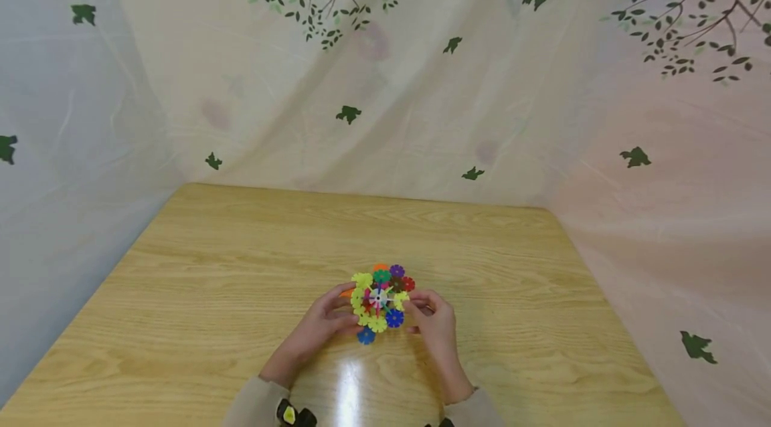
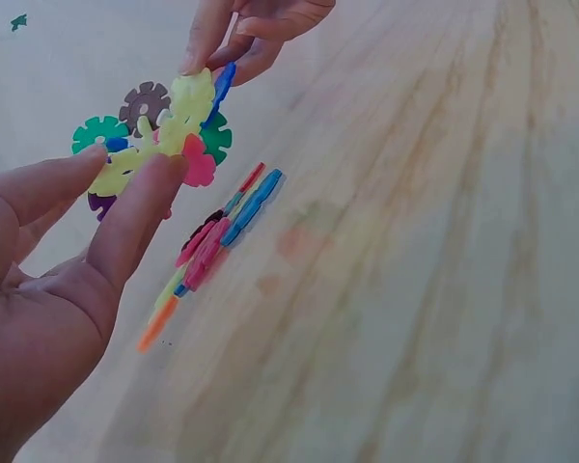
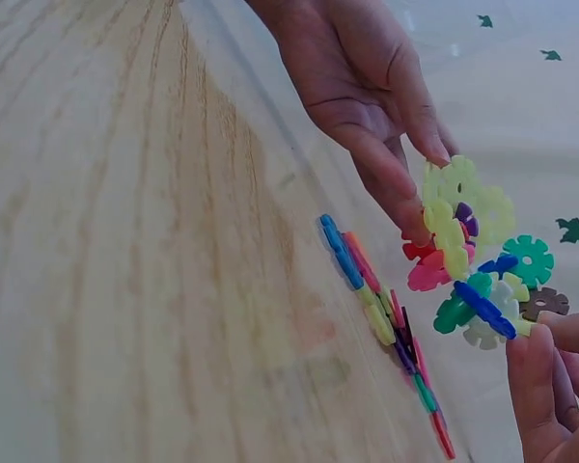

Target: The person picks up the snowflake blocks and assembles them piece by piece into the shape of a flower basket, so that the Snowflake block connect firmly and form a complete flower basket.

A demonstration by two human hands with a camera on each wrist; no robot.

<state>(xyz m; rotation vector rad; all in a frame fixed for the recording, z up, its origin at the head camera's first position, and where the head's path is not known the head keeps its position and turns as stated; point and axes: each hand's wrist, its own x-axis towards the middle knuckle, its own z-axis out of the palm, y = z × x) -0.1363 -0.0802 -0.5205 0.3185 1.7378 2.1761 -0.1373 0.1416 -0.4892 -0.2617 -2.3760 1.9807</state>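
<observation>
A cluster of joined, notched plastic discs in yellow, green, blue, pink and other colours is held between both hands over the table. My left hand pinches its left side; the left wrist view shows thumb and fingers of the left hand on a yellow disc. My right hand pinches a yellow disc at the right edge, beside a blue disc. In the right wrist view the right hand's fingertips meet near a blue disc. Beneath, a flat group of discs lies on the table.
The wooden table stretches around the hands. Behind and beside it hangs a pale sheet printed with leaves and branches. Dark items are worn at the cuffs.
</observation>
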